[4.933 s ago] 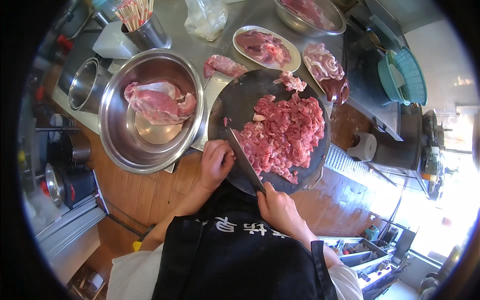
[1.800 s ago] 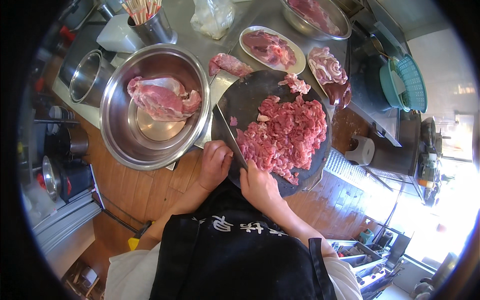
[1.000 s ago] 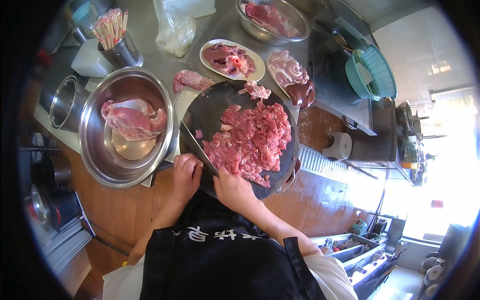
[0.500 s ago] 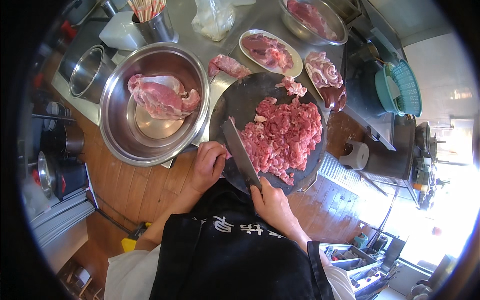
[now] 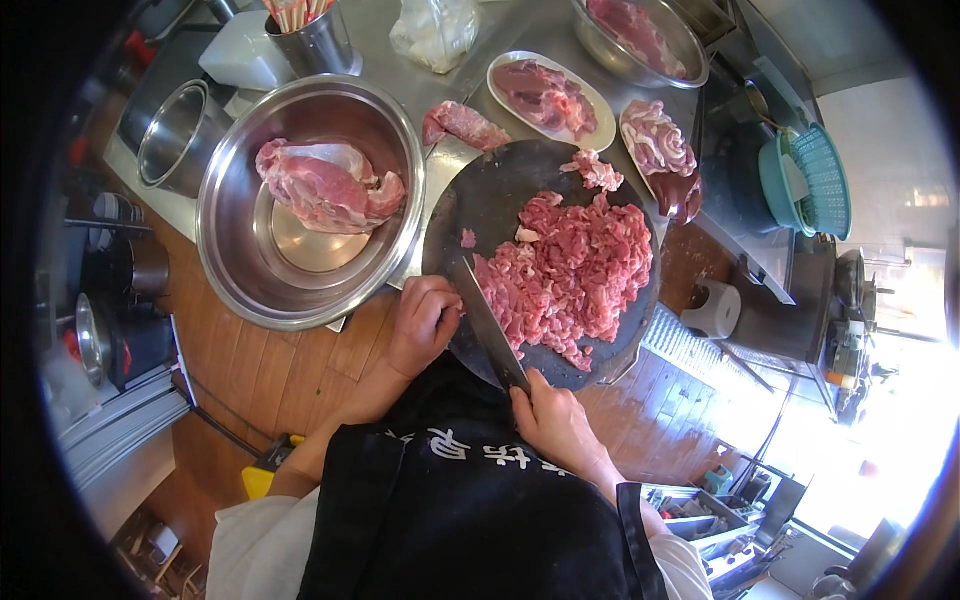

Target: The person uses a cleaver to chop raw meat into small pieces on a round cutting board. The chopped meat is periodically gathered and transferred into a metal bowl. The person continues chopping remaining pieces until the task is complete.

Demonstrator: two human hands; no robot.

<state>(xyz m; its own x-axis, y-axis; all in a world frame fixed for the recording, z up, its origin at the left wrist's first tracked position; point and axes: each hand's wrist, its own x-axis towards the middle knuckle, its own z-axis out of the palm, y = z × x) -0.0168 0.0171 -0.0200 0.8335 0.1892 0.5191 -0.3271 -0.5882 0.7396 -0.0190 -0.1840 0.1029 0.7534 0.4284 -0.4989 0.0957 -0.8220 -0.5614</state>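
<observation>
A round dark cutting board (image 5: 480, 190) carries a large heap of sliced raw meat (image 5: 585, 265). My right hand (image 5: 556, 415) is wrapped round the handle of a cleaver (image 5: 490, 325), whose blade slants across the board along the heap's left side. At the board's left edge my left hand (image 5: 425, 322) is closed, fingers curled, with a bit of pink meat (image 5: 461, 309) showing at the fingertips beside the blade. A small meat scrap (image 5: 468, 238) lies just beyond the blade's tip. Pale trimmings (image 5: 594, 171) rest at the board's far edge.
Left of the board, a big steel bowl (image 5: 225, 255) holds a large meat chunk (image 5: 325, 185). Behind the board are another meat piece (image 5: 465, 126), an oval plate (image 5: 603, 128) of meat and a plastic bag (image 5: 436, 35). Dark red meat (image 5: 678, 196) lies to the right.
The cleaver's tip has drawn slightly nearer to me, and a small meat scrap now shows beyond it. My left hand stays at the board's edge. The whole view has shifted slightly.
</observation>
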